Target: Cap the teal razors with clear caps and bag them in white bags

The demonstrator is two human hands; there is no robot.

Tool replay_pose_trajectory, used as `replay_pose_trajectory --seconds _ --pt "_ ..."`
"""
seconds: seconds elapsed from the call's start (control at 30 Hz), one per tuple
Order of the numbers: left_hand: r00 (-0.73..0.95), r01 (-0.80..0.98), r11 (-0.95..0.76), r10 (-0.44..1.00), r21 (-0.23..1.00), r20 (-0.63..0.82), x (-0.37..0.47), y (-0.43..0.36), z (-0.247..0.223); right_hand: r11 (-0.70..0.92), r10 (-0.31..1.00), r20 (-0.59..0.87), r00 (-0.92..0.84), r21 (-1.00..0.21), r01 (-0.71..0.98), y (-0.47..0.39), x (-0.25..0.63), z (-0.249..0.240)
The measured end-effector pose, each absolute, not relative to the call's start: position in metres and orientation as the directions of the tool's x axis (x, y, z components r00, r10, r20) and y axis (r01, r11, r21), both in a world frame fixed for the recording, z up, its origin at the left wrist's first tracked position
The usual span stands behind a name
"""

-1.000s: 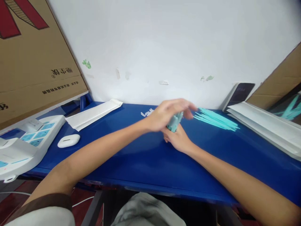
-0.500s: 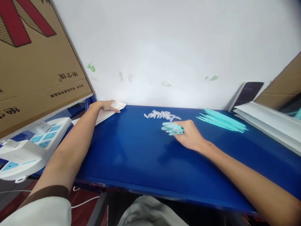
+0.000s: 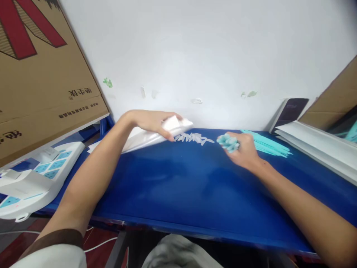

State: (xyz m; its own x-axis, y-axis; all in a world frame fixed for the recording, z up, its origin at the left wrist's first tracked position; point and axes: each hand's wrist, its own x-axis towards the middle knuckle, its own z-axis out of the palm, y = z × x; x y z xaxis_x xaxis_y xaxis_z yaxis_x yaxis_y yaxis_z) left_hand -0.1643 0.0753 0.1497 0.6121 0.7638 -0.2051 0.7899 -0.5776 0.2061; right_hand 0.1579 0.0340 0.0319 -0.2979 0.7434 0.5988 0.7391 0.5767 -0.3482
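My left hand (image 3: pixel 150 121) grips a flat white bag-like packet (image 3: pixel 145 139), with the thumb on its near side. The packet is crumpled at the tip and lies slanting over the back left of the blue table (image 3: pixel 167 186). A bundle of thin teal strips (image 3: pixel 229 143) is clutched in my right hand (image 3: pixel 245 149), their pale ends pointing left. Small translucent whitish pieces (image 3: pixel 195 138) lie in a row between the two hands, close to the packet's tip. Beyond my right hand, more long teal strips (image 3: pixel 269 144) rest in a loose pile.
A white power strip (image 3: pixel 65 150) with plugs sits at the left, under a big cardboard box (image 3: pixel 47 82). At the right stand a dark-faced slim box (image 3: pixel 290 113) and stacked white sheets or trays (image 3: pixel 320 149). A white wall (image 3: pixel 178 56) closes off the back.
My left hand has moved right, bringing the white packet over toward the translucent pieces. My right hand has shifted right with the teal bundle, nearer the pile of strips.
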Motion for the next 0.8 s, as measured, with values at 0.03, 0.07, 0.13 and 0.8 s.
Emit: replay_pose_trajectory --seconds 0.03,0.07,0.13,0.8 --pt "0.655 0.756 -0.618 0.715 0.215 -0.244 -0.15 0.069 0.146 0.535 0.764 0.579 -0.285 -0.321 0.781 0.035 0.16 0.034" --pt "0.676 0.737 -0.641 0.689 0.217 -0.262 -0.137 0.064 0.142 0.484 0.788 0.55 -0.276 -0.278 0.829 0.036 0.162 0.036" --pt "0.688 0.724 -0.658 0.669 0.208 -0.281 -0.119 0.057 0.131 0.376 0.845 0.462 -0.269 -0.157 0.913 0.038 0.162 0.039" --pt "0.653 0.755 -0.638 0.712 0.151 -0.259 -0.084 0.05 0.097 0.296 0.955 -0.104 -0.278 0.38 0.876 0.007 0.126 0.109"
